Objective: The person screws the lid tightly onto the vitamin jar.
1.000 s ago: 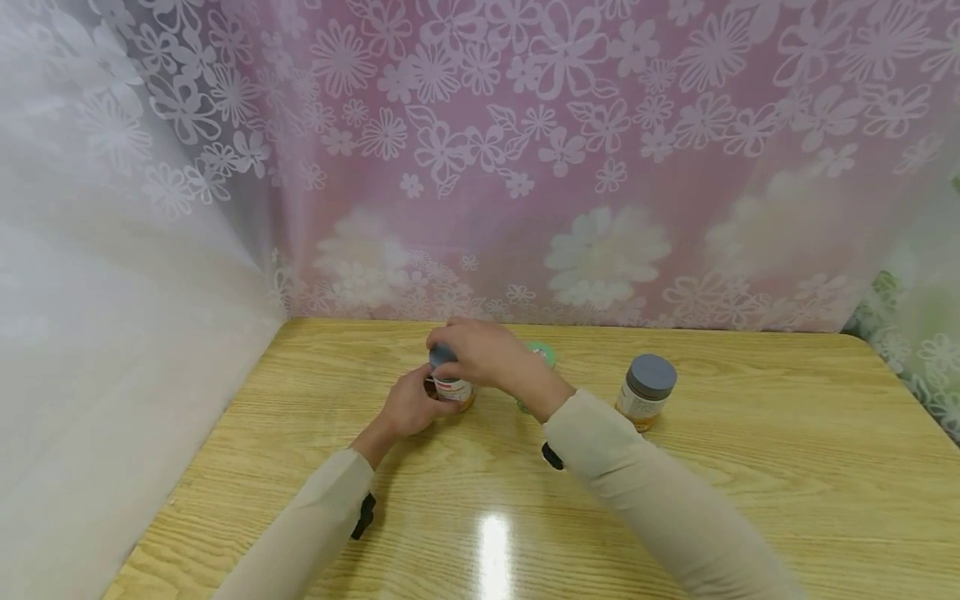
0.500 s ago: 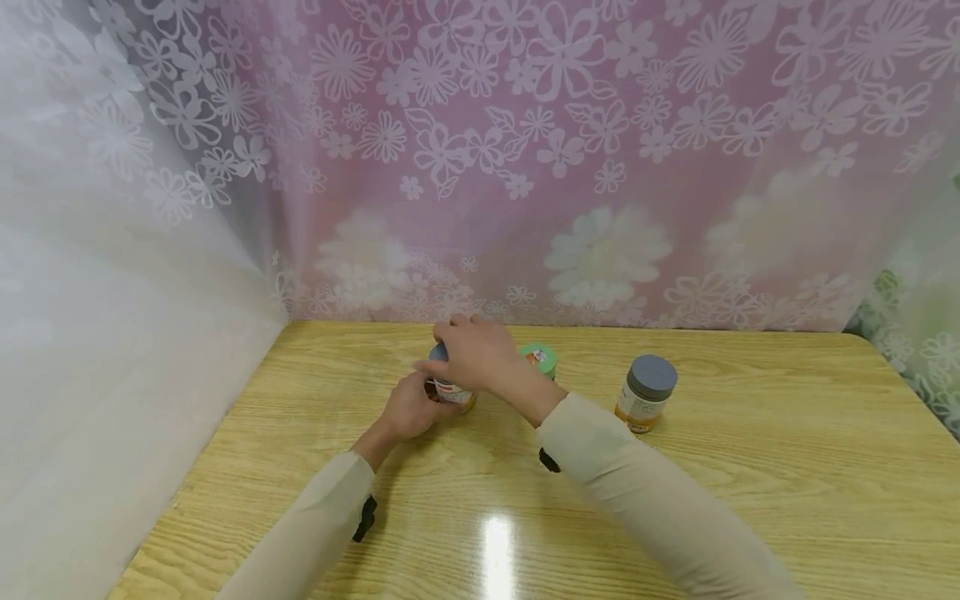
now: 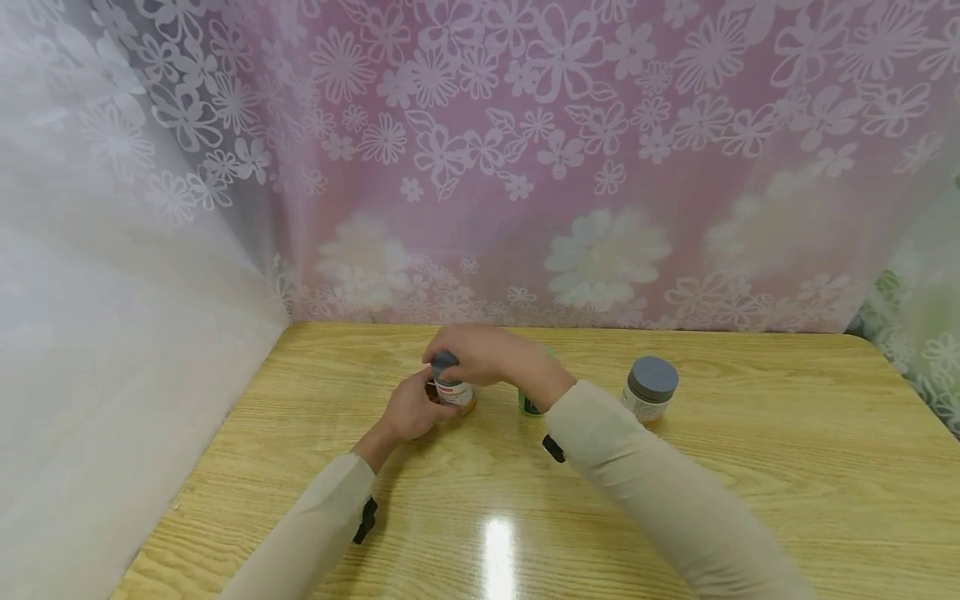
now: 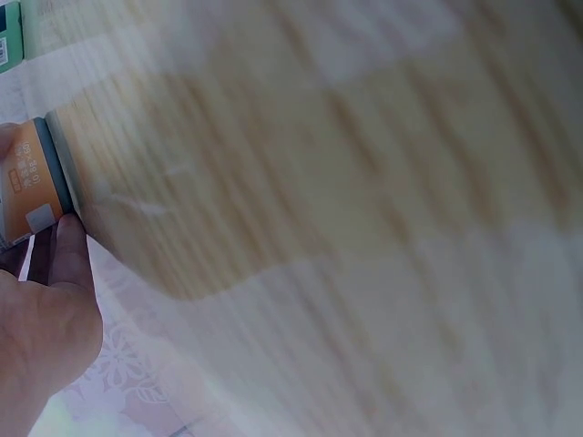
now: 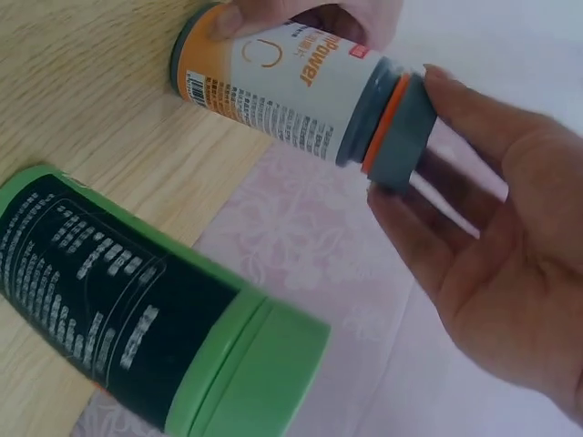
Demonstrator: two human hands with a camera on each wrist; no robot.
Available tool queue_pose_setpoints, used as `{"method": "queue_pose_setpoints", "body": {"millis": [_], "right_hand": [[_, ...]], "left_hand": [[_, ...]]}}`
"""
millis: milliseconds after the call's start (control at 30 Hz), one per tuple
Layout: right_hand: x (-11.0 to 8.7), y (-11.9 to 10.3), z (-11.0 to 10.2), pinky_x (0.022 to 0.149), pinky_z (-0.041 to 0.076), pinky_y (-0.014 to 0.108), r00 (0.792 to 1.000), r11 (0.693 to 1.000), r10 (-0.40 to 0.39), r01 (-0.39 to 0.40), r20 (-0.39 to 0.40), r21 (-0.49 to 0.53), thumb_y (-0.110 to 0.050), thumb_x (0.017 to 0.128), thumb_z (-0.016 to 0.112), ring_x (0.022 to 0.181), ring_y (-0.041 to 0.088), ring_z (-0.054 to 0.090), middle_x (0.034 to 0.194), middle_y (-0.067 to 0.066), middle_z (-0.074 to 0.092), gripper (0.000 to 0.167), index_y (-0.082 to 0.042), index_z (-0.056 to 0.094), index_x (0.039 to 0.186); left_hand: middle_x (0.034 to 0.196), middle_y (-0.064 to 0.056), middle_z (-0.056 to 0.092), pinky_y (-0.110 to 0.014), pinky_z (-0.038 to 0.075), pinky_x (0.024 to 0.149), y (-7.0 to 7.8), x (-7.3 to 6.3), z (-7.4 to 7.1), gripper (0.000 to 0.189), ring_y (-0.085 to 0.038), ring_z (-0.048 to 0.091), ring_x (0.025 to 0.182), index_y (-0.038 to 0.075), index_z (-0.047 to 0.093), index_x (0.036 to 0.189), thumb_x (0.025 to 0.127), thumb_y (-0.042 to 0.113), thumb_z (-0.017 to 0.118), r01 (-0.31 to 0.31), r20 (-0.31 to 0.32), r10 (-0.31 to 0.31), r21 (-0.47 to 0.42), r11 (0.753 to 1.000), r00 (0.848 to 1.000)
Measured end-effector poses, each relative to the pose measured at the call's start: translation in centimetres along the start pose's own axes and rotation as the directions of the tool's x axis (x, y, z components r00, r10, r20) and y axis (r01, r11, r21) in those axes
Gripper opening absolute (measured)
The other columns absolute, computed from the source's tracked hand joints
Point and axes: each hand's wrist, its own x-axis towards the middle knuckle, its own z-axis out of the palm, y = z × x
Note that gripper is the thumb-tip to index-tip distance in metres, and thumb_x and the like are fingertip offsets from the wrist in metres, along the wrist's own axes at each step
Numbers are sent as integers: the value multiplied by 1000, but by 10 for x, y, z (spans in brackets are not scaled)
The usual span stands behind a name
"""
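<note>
A white and orange supplement bottle (image 3: 457,397) stands on the table, left of the middle in the head view. My left hand (image 3: 408,410) grips its body low down, and in the left wrist view that hand (image 4: 55,309) has its fingers at the grey base end. From above, my right hand (image 3: 487,354) holds the grey lid (image 3: 443,362) between thumb and fingers. In the right wrist view an orange ring shows between the lid (image 5: 407,137) and the bottle's grey neck. A green-lidded bottle (image 3: 529,406) stands close by, partly hidden under the right wrist.
To the right on the wooden table (image 3: 787,433) stands another jar (image 3: 651,387) with a grey lid, partly overlapped by the right sleeve. The green-lidded bottle (image 5: 118,282) looms large in the right wrist view. A flowered pink curtain (image 3: 570,167) hangs behind the table's far edge.
My right hand turned over the lid, its thumb swinging out left, then came back to a grip with thumb and fingers around it. The left hand and the bottle have stayed put.
</note>
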Motion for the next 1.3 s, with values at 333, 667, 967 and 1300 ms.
{"method": "queue_pose_setpoints", "body": {"millis": [333,667,967,1300], "right_hand": [[9,-20,15,58,48,28,930,939,295,-325,-219,-115,-48,91,61,74,15,55,94,2,58,38,-14,67,107],[5,-6,8,88,48,42,942,952,291,-302,-168,-42,-59,96,41,117,24,54,136,4,51,58,-20,52,138],[-6,6,-12,100,38,35,994,995,-75,69,82,74,-14,98,56,131,20,40,147,3,40,41,-18,51,139],[2,-7,-4,88,46,33,997,997,73,-73,16,-32,-25,94,65,114,18,53,129,1,55,37,-18,60,130]], "left_hand": [[107,-5,62,-33,53,74,0,-1,0,54,-18,63,90,7,54,126,80,22,79,-1,-5,1,-1,1000,1000],[108,-4,63,-34,52,76,-1,0,2,54,-18,63,92,6,54,127,81,20,79,15,-5,-15,-1,1000,1000],[105,-3,63,-34,52,74,-1,2,1,49,-17,62,90,7,57,123,81,19,79,13,-7,-13,-10,1000,1000],[106,-2,63,-33,52,73,-1,1,1,50,-17,62,91,10,56,125,81,20,78,24,-3,-24,-25,999,1000]]}}
